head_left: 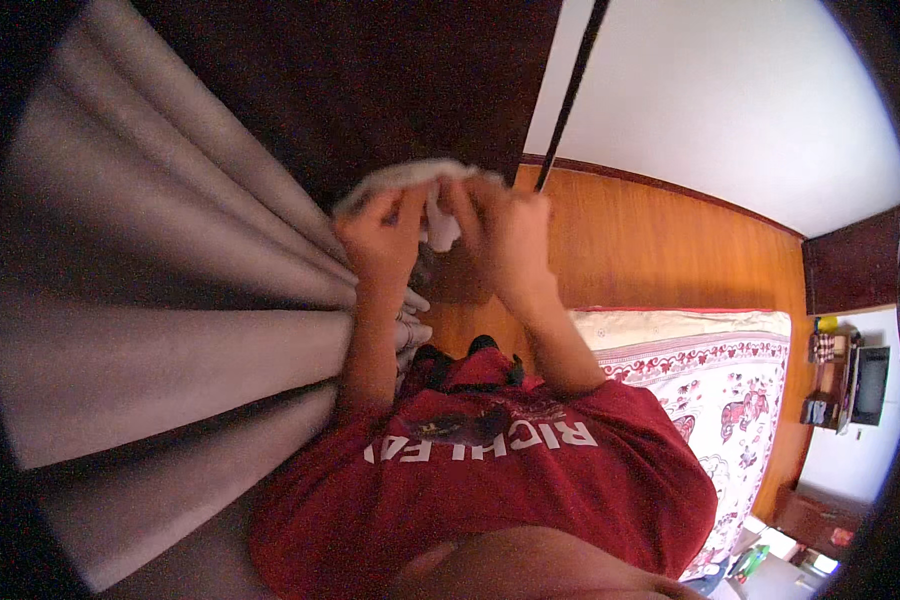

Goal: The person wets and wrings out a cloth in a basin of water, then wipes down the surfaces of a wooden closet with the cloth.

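A pale, whitish cloth [412, 174], blurred by motion, is bunched between my two hands in front of my chest. My left hand [382, 232] pinches its left part with bent fingers. On the other side, my right hand [514, 225] has its fingertips closed on the cloth close to the left fingers. A small white flap [442, 227] hangs down between the hands. The cloth's far edge arches beyond my fingers, in front of a dark panel. What kind of cloth it is, I cannot tell.
Long grey-beige curtains [195, 247] hang close at my left. A dark panel [360, 82] stands ahead. To the right are a wooden floor [645, 240] and a bed with a patterned bedspread [720, 390]. A television [870, 385] and a shelf [829, 375] stand farther off.
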A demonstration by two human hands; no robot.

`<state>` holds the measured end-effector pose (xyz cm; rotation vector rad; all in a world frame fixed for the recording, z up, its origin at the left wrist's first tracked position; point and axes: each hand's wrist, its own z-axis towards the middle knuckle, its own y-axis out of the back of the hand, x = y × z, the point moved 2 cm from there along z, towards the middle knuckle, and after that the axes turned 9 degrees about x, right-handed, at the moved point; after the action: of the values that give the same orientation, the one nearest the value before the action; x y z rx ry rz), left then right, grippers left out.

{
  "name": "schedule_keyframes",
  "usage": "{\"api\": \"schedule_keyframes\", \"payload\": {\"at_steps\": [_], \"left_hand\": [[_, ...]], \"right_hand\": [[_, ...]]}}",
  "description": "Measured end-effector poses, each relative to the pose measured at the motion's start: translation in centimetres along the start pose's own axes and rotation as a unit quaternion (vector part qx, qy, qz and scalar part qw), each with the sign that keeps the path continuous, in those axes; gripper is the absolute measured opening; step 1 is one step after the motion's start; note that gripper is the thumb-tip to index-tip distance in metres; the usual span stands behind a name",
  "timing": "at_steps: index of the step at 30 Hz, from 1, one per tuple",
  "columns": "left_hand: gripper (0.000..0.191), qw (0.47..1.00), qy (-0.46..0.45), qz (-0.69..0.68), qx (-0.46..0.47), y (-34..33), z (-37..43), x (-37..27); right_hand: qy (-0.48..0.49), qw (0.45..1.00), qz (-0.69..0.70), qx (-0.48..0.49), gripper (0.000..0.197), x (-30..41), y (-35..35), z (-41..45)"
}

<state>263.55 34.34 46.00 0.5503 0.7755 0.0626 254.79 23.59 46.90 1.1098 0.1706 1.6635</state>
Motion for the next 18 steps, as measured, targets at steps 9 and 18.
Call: {"api": "schedule_keyframes", "payload": {"at_steps": [9, 18], "left_hand": [[0.014, 0.944, 0.142, -0.207, 0.213, -7.2, -12.5, 14.0], [0.03, 0.89, 0.262, -0.305, 0.213, -9.2, -14.4, 18.6]], "right_hand": [[-0.115, 0.984, 0.072, 0.119, 0.03, -10.2, -14.3, -12.3], [-0.263, 0.94, 0.213, 0.039, 0.039, -8.9, -15.8, -12.9]]}}
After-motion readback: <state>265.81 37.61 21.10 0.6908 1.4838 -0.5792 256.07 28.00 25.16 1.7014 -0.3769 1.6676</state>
